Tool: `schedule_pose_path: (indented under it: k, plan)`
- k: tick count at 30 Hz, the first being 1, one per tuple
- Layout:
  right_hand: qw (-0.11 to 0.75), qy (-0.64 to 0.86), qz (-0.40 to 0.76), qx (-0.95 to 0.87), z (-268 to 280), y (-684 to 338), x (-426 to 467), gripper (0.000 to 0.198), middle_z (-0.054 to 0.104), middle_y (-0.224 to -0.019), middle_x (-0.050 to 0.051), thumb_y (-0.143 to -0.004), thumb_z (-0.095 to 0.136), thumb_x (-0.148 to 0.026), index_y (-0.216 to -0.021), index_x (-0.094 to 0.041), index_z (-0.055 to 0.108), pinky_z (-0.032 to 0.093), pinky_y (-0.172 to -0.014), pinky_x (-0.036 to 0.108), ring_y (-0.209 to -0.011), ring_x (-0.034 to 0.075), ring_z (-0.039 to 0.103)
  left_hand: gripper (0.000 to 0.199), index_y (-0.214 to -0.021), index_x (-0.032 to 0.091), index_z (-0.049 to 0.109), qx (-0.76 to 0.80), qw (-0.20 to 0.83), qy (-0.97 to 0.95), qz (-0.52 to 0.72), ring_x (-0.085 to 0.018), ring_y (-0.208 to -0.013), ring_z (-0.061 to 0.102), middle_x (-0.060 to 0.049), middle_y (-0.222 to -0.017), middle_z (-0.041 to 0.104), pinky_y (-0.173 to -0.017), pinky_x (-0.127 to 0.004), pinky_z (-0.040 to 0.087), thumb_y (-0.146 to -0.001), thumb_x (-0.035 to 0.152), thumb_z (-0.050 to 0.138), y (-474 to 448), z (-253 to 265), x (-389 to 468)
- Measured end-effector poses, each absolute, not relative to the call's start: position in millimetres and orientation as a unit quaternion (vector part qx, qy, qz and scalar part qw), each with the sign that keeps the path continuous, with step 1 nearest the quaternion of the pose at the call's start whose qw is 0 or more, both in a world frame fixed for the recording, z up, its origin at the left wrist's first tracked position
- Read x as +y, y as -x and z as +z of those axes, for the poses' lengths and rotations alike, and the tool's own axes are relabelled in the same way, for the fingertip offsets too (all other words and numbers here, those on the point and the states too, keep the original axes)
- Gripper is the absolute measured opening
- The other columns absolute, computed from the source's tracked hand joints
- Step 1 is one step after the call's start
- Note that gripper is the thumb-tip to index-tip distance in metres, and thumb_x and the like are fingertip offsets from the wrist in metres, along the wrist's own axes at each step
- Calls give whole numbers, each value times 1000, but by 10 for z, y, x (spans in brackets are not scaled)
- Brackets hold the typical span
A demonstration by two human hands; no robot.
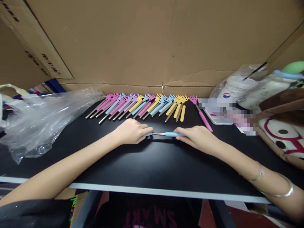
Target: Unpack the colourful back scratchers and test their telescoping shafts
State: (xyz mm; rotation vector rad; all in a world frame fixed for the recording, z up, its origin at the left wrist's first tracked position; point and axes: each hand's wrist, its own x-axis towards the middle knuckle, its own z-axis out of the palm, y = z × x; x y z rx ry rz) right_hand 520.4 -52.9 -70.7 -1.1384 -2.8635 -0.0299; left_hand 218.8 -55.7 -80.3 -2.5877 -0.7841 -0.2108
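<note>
Between my two hands, a blue back scratcher [169, 134] with a bare metal shaft lies level just above the black table. My left hand [133, 131] is closed round its blue head end, which the fingers mostly hide. At the other end, my right hand [195, 136] pinches the blue handle. Behind them lies a row of back scratchers [142, 106] in pink, blue, purple and yellow, heads toward the cardboard. A loose yellow handle sleeve [182, 113] sits at the row's right end. One pink back scratcher [204, 121] with its handle sleeve lies apart, further right.
Tall cardboard [133, 41] walls the back of the black table [152, 167]. A clear plastic bag [45, 120] spreads over the left side. At right are a phone [219, 118], a lidded cup [238, 87], a bottle [270, 85] and a brown plush bag [282, 126].
</note>
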Motion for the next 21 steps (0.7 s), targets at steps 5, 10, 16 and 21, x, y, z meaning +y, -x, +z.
schedule_pose_path:
  k: [5, 10, 16, 21]
  plan:
    - [53, 361, -53, -930, -683, -5171, -576, 36, 67, -67, 1, -98, 31, -45, -99, -23, 60, 32, -53, 24, -59, 16, 64, 20, -99, 22, 61, -289, 205, 931, -89, -12, -60, 63, 2, -75, 68, -49, -22, 34, -83, 24, 50, -2250, -764, -598]
    - [71, 361, -22, -930, -456, -5497, -380, 40, 63, -59, 0, -96, 30, -50, -96, -24, 61, 33, -52, 24, -51, 14, 57, 21, -102, 24, 61, -316, 181, 927, -95, -12, -65, 64, 2, -88, 72, -51, -22, 32, -86, 25, 47, -2076, -649, -552]
    - [115, 408, 99, -900, -207, -5956, -117, 41, 67, -77, 5, -92, 40, -53, -100, -21, 63, 39, -62, 27, -65, 16, 57, 26, -103, 25, 63, -418, 203, 880, -96, -16, -77, 66, -1, -95, 72, -56, -23, 35, -87, 28, 43, -1613, -448, -391]
    - [95, 409, 152, -895, -210, -5970, -123, 40, 66, -73, 4, -93, 40, -52, -99, -20, 64, 39, -64, 27, -67, 16, 56, 30, -102, 24, 64, -427, 204, 877, -77, -17, -78, 67, -1, -95, 73, -58, -24, 38, -87, 29, 39, -1608, -469, -391]
